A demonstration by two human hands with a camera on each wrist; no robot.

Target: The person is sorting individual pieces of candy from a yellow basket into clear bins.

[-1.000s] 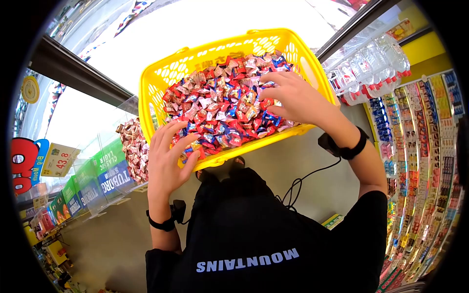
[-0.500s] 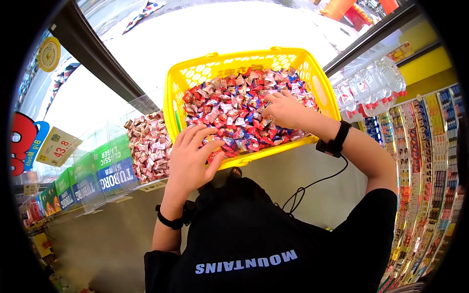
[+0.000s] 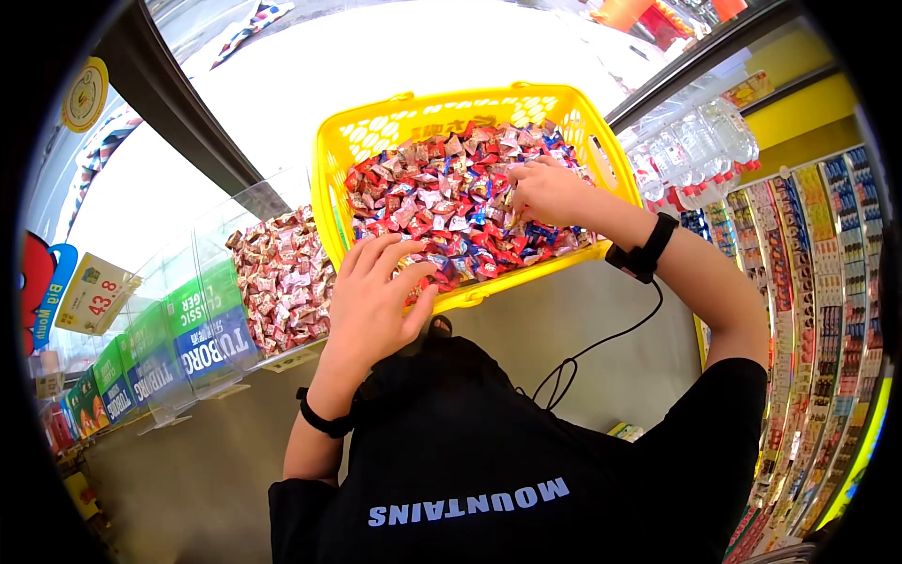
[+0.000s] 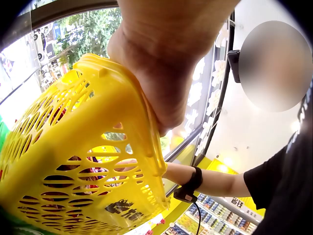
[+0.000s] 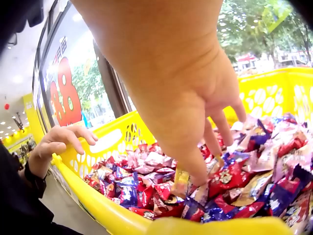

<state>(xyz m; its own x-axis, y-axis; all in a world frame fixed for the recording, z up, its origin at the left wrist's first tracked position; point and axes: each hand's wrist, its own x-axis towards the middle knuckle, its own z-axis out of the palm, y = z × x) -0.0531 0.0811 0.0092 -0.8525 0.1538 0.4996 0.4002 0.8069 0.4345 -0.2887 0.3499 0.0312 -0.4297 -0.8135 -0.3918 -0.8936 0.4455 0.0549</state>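
A yellow plastic basket (image 3: 526,280) with perforated walls holds a heap of wrapped candies (image 3: 427,199) in red, blue, pink and gold. My right hand (image 3: 554,195) reaches down into the heap, toward the basket's right side. Its thumb and fingers bend around a gold-wrapped candy (image 5: 181,183), with others packed close about them. My left hand (image 3: 378,296) lies over the basket's near left corner, fingers loosely spread at the rim and gripping nothing. From the right wrist, that left hand appears beyond the near rim, fingers above the edge.
Left of the basket, a clear bin holds pinkish wrapped candies (image 3: 287,282). Green and blue beer cartons (image 3: 207,329) and a price card (image 3: 99,293) follow further left. Water bottles (image 3: 700,146) and racks of small packets (image 3: 808,310) stand right. A cable (image 3: 615,329) hangs from my right wrist.
My right hand has dropped from above the candies into the heap, its spread fingers drawing together. My left hand stays at the near left corner. The head view has shifted slightly.
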